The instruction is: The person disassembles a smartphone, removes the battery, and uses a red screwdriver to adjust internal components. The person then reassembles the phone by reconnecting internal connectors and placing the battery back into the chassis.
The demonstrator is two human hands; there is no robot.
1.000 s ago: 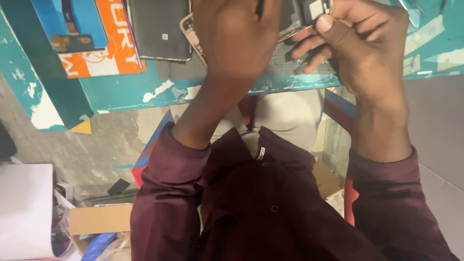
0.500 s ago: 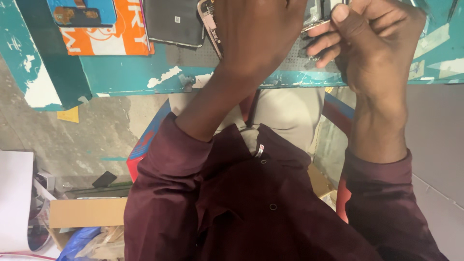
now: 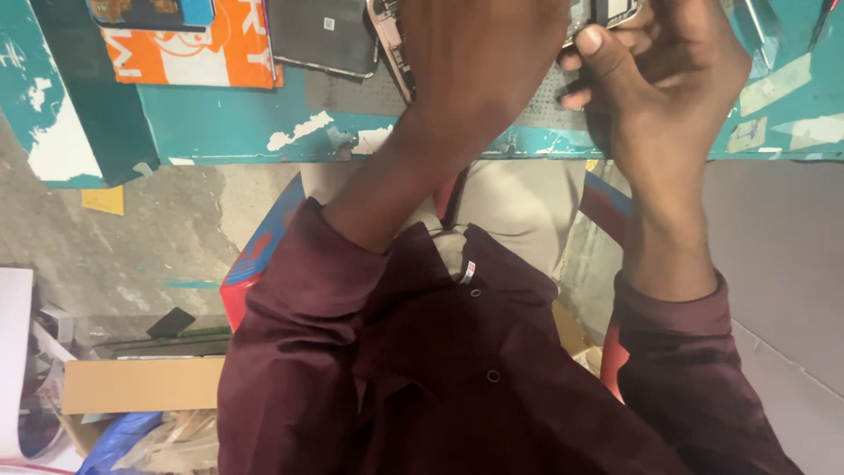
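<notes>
Under my hands [image 3: 492, 79], the opened phone [image 3: 607, 10] shows bare metal; beside it, the table [image 3: 220, 123] has chipped, rough teal paint.

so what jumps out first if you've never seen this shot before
Two bare hands meet at the top edge: the left hand spreads over an opened phone on the chipped teal table, and the right hand pinches its other end. Below them a maroon shirt fills the lower middle. At upper left an orange box lies beside a dark flat phone panel.
</notes>
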